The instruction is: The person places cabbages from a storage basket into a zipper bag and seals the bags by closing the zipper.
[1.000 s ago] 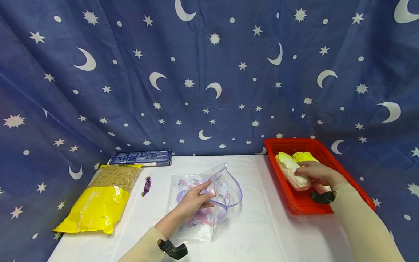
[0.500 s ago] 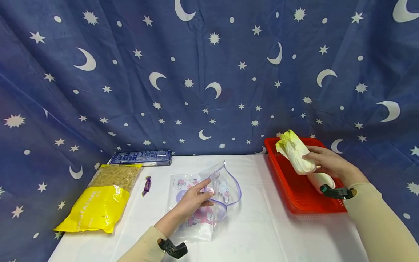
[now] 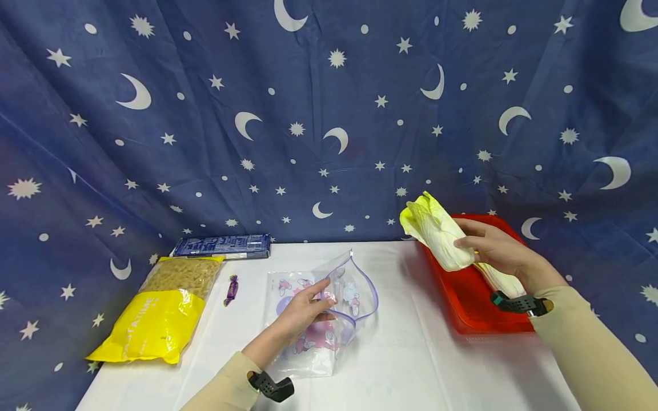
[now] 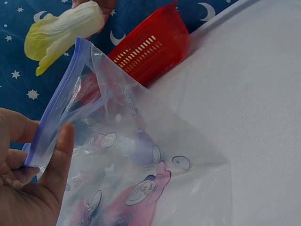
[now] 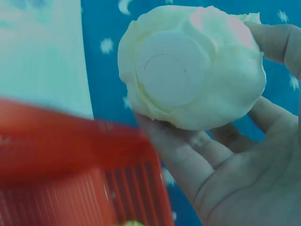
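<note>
My right hand (image 3: 496, 251) grips a small napa cabbage (image 3: 437, 231), pale with yellow-green leaf tips, above the left rim of the red basket (image 3: 457, 308). In the right wrist view the round white base of the cabbage (image 5: 174, 70) faces the camera, with fingers beneath and around it. A second pale cabbage (image 3: 501, 281) lies in the basket, partly hidden behind the right hand. My left hand (image 3: 303, 314) holds the purple zip rim of a clear printed zip bag (image 3: 313, 359), whose mouth stands wide. The left wrist view shows the bag rim (image 4: 61, 96) between thumb and fingers.
On the left of the white table (image 3: 401, 365) lies a yellow pasta bag (image 3: 159, 319). A purple wrapped candy (image 3: 231, 290) is beside it, and a flat dark blue package (image 3: 223, 246) lies at the back. A blue star-patterned curtain (image 3: 329, 171) hangs behind.
My right hand has lifted the cabbage out of the red basket and carried it up and left past the basket's rim. The left hand and the zip bag have stayed nearly still.
</note>
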A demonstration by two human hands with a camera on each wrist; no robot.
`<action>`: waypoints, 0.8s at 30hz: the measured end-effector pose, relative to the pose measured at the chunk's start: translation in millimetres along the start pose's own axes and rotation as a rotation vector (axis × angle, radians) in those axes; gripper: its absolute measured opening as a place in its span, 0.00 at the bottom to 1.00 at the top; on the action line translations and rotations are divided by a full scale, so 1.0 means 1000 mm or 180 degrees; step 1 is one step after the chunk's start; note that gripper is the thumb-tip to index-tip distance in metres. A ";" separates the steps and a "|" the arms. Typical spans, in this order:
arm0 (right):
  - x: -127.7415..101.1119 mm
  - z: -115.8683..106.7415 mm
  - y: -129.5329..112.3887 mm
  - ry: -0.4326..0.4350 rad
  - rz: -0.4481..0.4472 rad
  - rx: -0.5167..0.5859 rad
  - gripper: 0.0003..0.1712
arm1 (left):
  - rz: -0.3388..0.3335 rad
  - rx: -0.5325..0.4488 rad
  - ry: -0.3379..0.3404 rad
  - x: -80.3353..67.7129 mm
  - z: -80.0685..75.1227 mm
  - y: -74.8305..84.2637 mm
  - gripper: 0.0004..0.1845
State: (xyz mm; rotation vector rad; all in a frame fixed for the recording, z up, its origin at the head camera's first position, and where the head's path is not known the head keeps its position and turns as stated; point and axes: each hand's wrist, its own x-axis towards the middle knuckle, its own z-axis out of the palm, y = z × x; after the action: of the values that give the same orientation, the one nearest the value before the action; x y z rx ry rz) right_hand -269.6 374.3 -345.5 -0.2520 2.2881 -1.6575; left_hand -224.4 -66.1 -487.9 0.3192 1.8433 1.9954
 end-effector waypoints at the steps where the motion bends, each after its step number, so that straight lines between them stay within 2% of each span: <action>1: 0.002 0.005 -0.001 -0.0052 -0.0046 0.0024 0.39 | -0.0003 0.0005 -0.0003 0.000 0.000 0.000 0.39; 8: 0.012 0.041 -0.001 -0.0379 -0.0336 0.0048 0.36 | -0.0026 0.0040 0.0059 0.000 0.000 0.002 0.38; 14: 0.019 0.071 0.003 -0.0550 -0.0307 -0.0026 0.41 | -0.0034 0.0122 0.0097 0.001 -0.002 0.005 0.39; 24: 0.030 0.107 0.015 -0.0924 -0.0394 -0.0072 0.40 | -0.0063 0.0192 0.0129 0.001 -0.004 0.006 0.40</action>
State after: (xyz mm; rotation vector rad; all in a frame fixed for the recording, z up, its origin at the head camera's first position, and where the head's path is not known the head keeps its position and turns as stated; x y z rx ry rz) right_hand -260.5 274.2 -394.7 -0.6085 2.1100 -1.5362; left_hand -227.9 -69.9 -482.2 0.2788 1.9269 1.9497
